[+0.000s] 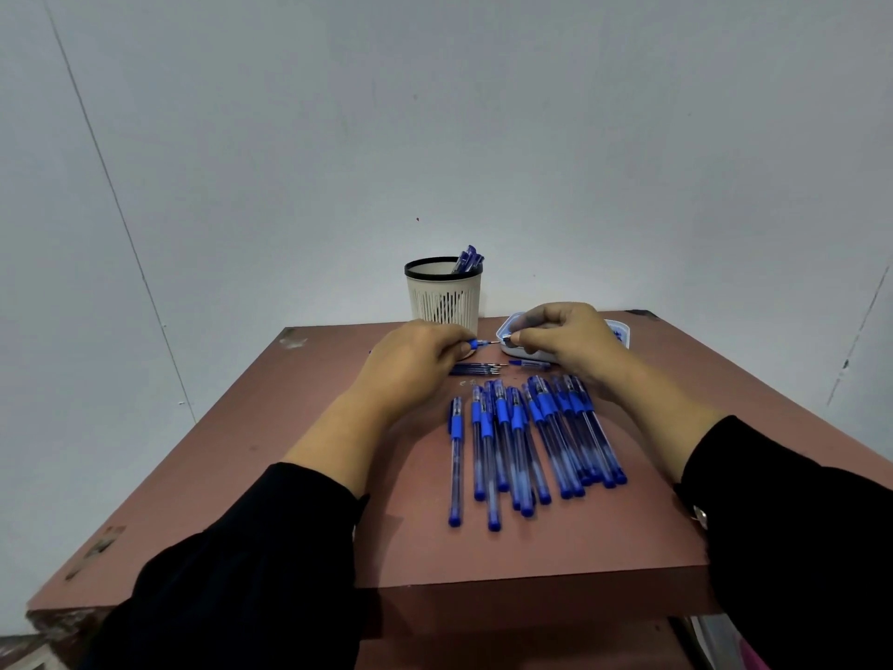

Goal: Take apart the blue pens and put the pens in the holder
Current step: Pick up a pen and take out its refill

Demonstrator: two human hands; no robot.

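Tray [512, 351] contents hidden behind right hand [568, 338].

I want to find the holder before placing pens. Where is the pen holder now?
In the head view, the pen holder stands at the far edge of the table, near its middle, just behind the left hand and left of the white tray.

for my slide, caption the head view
Left hand and right hand pull apart a blue plastic pen above a reddish-brown table.
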